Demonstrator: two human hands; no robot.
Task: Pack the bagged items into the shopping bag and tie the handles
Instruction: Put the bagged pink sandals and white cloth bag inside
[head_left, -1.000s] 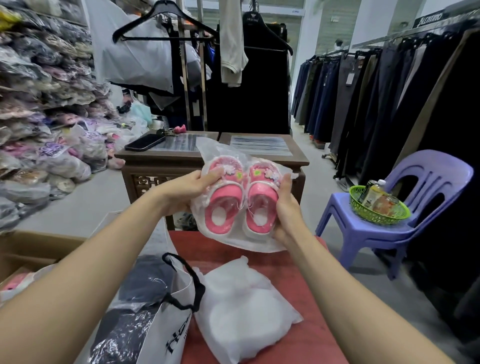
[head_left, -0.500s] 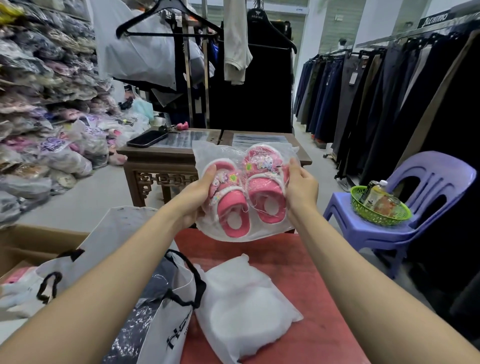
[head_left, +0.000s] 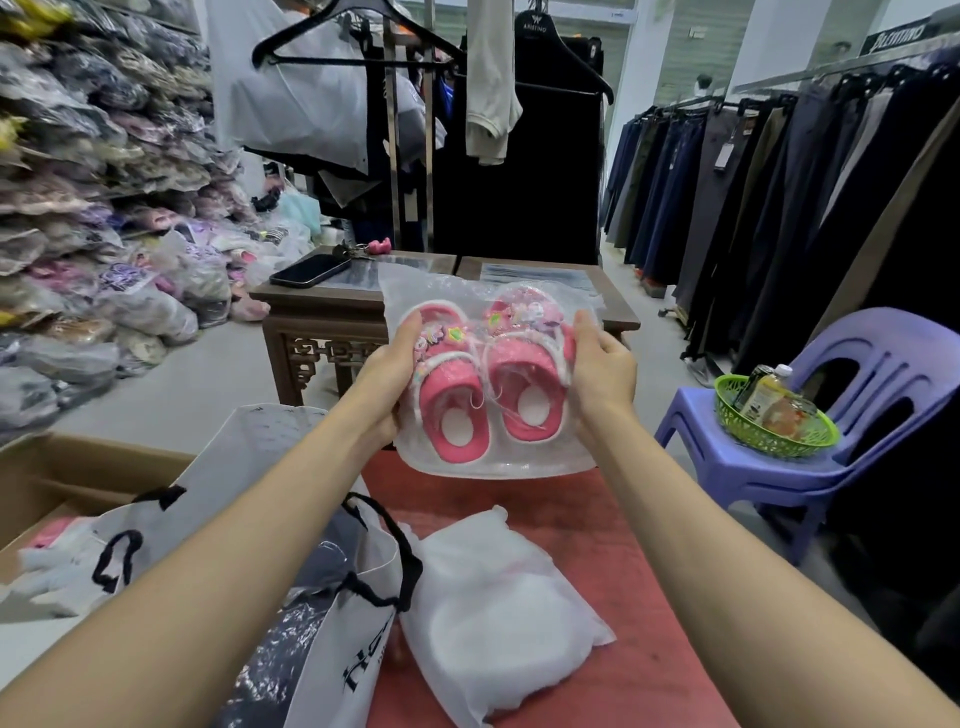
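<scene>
A pair of pink children's slippers in a clear plastic bag (head_left: 488, 384) is held up in front of me above the red table (head_left: 613, 525). My left hand (head_left: 384, 379) grips the bag's left side and my right hand (head_left: 602, 369) grips its right side. Below, a white shopping bag with black cord handles (head_left: 343, 660) stands open at the table's left edge, with a dark bagged item inside. A white bagged item (head_left: 493, 608) lies on the table beside it.
A dark wooden table (head_left: 322, 312) with a phone (head_left: 310, 270) stands ahead. A purple plastic chair (head_left: 810, 452) at right holds a green basket (head_left: 774, 426) of bottles. Bagged goods pile at left, a cardboard box (head_left: 67, 483) lower left, hanging trousers at right.
Both hands lifted the bagged slippers up and slightly right, turning the pack more upright. The view has shifted a little.
</scene>
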